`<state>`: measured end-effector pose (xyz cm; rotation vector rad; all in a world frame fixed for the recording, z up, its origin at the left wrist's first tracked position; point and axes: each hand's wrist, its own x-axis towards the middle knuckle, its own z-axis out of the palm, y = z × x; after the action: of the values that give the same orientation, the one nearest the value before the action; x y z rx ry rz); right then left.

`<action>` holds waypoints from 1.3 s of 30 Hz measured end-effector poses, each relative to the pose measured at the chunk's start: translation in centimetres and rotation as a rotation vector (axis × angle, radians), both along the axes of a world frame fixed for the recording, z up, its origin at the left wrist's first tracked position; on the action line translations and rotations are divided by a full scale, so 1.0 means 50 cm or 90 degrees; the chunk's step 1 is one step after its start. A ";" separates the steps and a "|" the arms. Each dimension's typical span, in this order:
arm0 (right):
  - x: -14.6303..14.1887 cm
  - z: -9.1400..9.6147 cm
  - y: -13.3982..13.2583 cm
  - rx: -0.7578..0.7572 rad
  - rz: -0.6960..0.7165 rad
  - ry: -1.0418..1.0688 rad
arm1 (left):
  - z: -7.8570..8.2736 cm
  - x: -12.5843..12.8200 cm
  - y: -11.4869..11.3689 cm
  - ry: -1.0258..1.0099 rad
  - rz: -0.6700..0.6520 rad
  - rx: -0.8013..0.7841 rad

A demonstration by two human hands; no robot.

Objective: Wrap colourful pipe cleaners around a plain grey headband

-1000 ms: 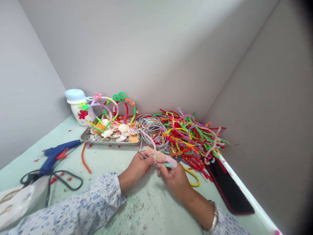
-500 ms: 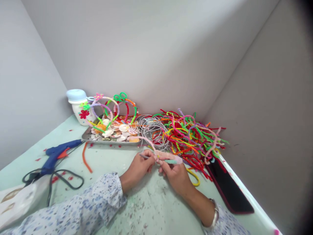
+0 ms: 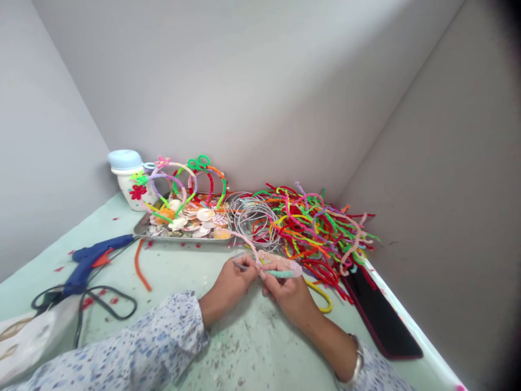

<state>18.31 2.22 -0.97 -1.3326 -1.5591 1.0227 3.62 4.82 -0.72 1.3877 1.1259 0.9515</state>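
My left hand (image 3: 232,282) pinches a thin metal headband (image 3: 240,266) near its grey bare end. My right hand (image 3: 287,293) is closed on the same headband where it is wrapped in pink and mint pipe cleaner (image 3: 280,267). A loose pink pipe-cleaner tail (image 3: 244,239) runs up from between my hands toward the back. Both hands hover just above the pale green table (image 3: 183,271), close together.
A heap of coloured pipe cleaners (image 3: 317,228) and bare wire headbands (image 3: 252,217) lies behind my hands. A metal tray (image 3: 142,230) with shells and finished headbands sits back left beside a white jar (image 3: 128,182). A blue glue gun (image 3: 91,260) lies left; a dark phone (image 3: 378,315) lies right.
Both hands have shifted slightly while turning the headband; the pink tail has swung a little. Nothing was picked up or let go.
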 end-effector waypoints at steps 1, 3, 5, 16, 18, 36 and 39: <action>0.001 -0.002 -0.001 0.008 -0.005 -0.006 | 0.003 0.001 -0.001 -0.006 -0.003 0.000; 0.004 -0.006 -0.004 0.037 -0.017 -0.021 | 0.009 0.003 -0.005 -0.032 -0.008 0.008; 0.008 -0.007 -0.008 0.078 -0.020 -0.049 | 0.014 0.003 -0.008 -0.053 -0.002 0.013; 0.010 0.006 -0.010 0.061 0.008 -0.046 | 0.017 0.001 -0.017 -0.039 -0.001 0.023; 0.009 0.008 -0.010 0.070 0.002 -0.059 | 0.015 0.001 -0.018 -0.037 -0.004 0.025; 0.008 0.017 -0.008 0.025 -0.020 -0.001 | 0.017 0.004 -0.021 -0.037 -0.041 0.031; 0.008 0.018 -0.010 0.046 -0.015 -0.012 | 0.021 0.004 -0.023 -0.056 -0.058 0.023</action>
<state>18.72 1.73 -0.06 -1.3117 -1.5757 0.9338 3.83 3.69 0.35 1.4012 0.9758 0.9616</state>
